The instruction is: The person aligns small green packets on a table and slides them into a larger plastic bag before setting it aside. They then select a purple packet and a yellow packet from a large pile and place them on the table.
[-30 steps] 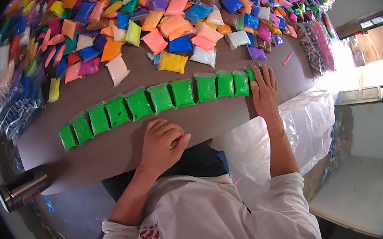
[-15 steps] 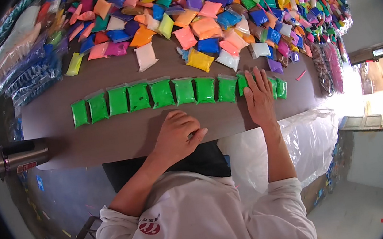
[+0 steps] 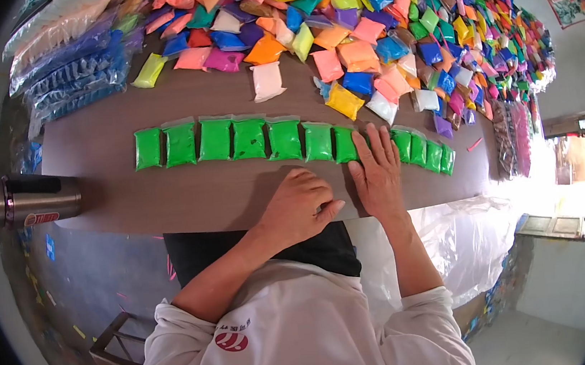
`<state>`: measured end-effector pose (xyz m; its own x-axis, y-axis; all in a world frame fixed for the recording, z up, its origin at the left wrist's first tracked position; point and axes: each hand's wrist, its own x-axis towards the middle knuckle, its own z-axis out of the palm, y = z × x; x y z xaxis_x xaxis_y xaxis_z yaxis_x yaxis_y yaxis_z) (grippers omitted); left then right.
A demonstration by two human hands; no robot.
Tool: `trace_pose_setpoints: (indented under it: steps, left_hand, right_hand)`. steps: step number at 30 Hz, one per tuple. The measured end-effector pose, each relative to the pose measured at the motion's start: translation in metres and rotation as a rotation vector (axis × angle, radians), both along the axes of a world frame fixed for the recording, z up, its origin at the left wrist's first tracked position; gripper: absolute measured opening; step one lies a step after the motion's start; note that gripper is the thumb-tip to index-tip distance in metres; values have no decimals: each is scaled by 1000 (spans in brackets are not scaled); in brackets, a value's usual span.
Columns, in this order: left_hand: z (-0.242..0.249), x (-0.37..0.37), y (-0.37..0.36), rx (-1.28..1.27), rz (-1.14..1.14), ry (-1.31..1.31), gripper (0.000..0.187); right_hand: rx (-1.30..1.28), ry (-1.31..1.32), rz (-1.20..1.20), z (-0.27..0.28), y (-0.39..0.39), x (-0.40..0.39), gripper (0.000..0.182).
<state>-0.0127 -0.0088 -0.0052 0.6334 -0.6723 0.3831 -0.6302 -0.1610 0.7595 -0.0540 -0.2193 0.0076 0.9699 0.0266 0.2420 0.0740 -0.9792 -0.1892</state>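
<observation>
A row of small clear bags of green modelling clay (image 3: 215,139) lies side by side across the brown table. My right hand (image 3: 380,176) is flat on the row, its fingers apart and pointing away from me. It covers part of the row right of the middle, hiding whatever is beneath the fingers. Several green bags (image 3: 418,148) show to its right. My left hand (image 3: 298,203) rests on the table just in front of the row as a loose fist, touching none of the bags. Nothing shows in its curled fingers.
A big heap of many-coloured clay bags (image 3: 368,26) covers the far side of the table (image 3: 164,197). Stacked clear packs (image 3: 78,70) lie at the far left. A steel tumbler (image 3: 42,200) lies at the left edge. Clear plastic sheeting (image 3: 451,244) hangs at the front right.
My right hand has moved left along the row, and more green bags now show to its right. My left hand remains a loose fist. The whole view has turned slightly.
</observation>
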Motion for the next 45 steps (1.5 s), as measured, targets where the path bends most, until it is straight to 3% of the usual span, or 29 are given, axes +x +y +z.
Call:
trace_pose_setpoints:
  steps: [7,11,17,23,26,31,38,41,45]
  left_hand:
    - [-2,-1,3,52,-28,26,23]
    - [0,0,3,73,-47,64,19]
    - [-1,-3,-1,-191,64,-16,16]
    - [-4,-2,3,-7,-27,88,20]
    - [-5,-4,2,-45,5,34,23]
    - [-3,-4,4,-90,15,8,19]
    - [8,-6,6,-180,16,196,11]
    - [-4,-4,6,-199,-2,5,18]
    - [-9,-4,3,-225,15,-22,23]
  right_hand:
    - [-36,-23,-23,5,-8,11,47]
    - [28,-63,115,29,23,21,50]
    - [93,-13,387,38,63,62,51]
    - [30,86,453,16,49,85,45]
    - [41,102,429,24,48,94,45]
    - [127,78,530,47,92,106,53]
    - [15,154,726,12,145,129,62]
    - [22,171,716,13,140,136,65]
    - [92,154,697,30,156,136,70]
